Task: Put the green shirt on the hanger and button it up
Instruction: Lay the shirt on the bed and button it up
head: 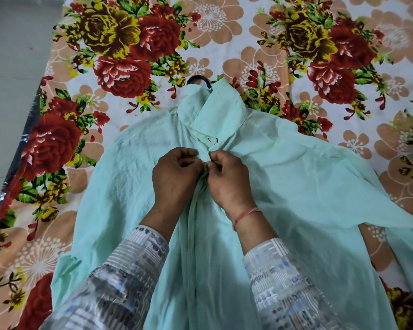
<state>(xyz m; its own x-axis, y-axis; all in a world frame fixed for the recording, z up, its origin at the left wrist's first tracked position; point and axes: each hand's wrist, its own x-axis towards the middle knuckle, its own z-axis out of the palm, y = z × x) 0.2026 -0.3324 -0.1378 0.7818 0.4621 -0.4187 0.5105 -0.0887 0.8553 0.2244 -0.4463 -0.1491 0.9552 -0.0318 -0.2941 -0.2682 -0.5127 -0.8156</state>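
One green shirt [296, 175] lies front-up on a floral sheet [248, 44], its collar [215, 108] around the black hook of one hanger [197, 79], as two hands work the placket just below: the left hand [174, 172] and the right hand [229, 179] each pinch a fabric edge, fingers curled, thumbs nearly touching. The button between them is too small to make out, and the loose, creased cloth could slip from the pinch or meet the wrong hole, skewing the front. A hard tug could drag the collar off the hanger
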